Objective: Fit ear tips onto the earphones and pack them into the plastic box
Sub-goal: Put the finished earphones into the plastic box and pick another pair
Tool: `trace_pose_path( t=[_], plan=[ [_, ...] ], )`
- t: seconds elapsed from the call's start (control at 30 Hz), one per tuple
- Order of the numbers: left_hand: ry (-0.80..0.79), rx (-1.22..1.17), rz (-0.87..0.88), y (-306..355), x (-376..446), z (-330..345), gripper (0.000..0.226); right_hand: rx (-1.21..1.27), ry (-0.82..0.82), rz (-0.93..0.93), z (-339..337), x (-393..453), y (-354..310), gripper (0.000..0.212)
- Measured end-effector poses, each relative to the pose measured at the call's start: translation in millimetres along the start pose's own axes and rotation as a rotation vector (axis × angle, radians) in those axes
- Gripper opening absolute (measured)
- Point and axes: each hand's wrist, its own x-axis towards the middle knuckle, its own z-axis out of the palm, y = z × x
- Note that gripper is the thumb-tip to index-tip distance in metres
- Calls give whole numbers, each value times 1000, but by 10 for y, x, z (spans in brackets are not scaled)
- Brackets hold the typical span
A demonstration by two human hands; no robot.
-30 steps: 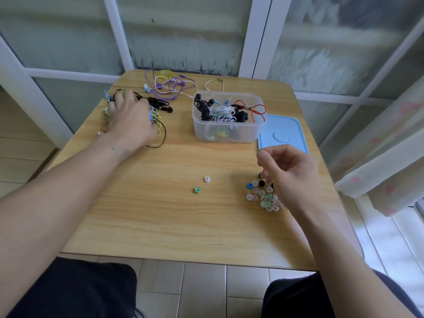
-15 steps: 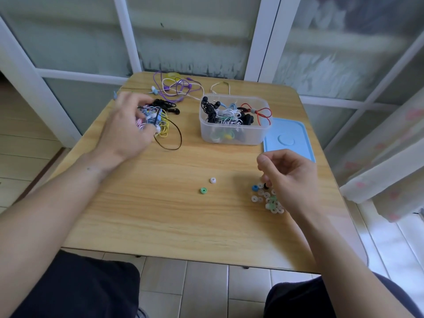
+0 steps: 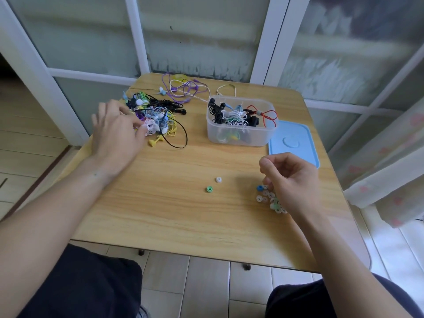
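A wooden table (image 3: 174, 203) stands against frosted glass panels (image 3: 197, 35), over a tiled floor (image 3: 206, 288). The left hand (image 3: 115, 136) lies loosely spread, fingertips in the earphone tangle (image 3: 158, 118). The right hand (image 3: 291, 180) curls over the ear tips (image 3: 267, 198); whether it pinches one I cannot tell. Beyond it, the box (image 3: 241, 121) holds earphones beside a blue lid (image 3: 294, 140). Two loose tips (image 3: 213, 184) lie between the hands.

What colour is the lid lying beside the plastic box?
Light blue. The lid lies flat to the right of the plastic box; the head view shows it.
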Motion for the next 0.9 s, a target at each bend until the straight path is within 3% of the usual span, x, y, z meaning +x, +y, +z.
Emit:
trace_pose_path(
  t=[0.1,0.3,0.4,0.6,0.73,0.9],
  plan=[
    [117,-80,21,10,-27,-64,14,6,7,0,0,-3,-9,7],
    [41,-225,-8,20,-68,-79,19,-5,-6,1,20,-32,-9,7],
    [31,-326,-112,4,-114,-56,20,-5,-6,-5,11,-33,-13,7],
    [-158,-395,-247,52,-212,-73,39,17,0,-17,-39,-30,-17,9],
    [-33,-314,-205,125,-259,-133,41,12,-1,-24,-29,-42,-25,8],
    [180,-137,-5,249,-339,-155,37,22,-2,-37,-46,-56,-18,9]
  ],
)
